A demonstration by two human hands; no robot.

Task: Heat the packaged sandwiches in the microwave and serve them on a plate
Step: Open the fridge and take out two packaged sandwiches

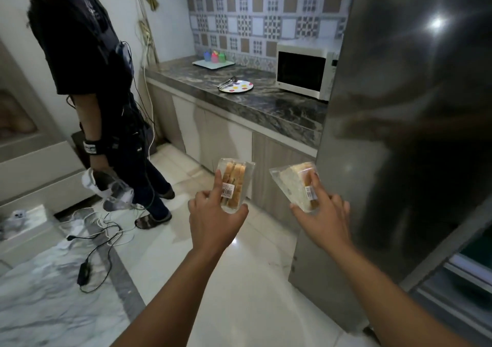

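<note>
A glossy white marble floor fills the lower frame, with cables at lower left. Patterned tiles cover the upper-centre wall above a dark stone counter with pale cabinets. A steel fridge reflects a light at right.

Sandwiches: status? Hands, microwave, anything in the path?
Left hand grips one packaged sandwich, right hand grips the other sandwich pack. Microwave door closed, plate beside it. Bystander and floor cables left of path.
</note>
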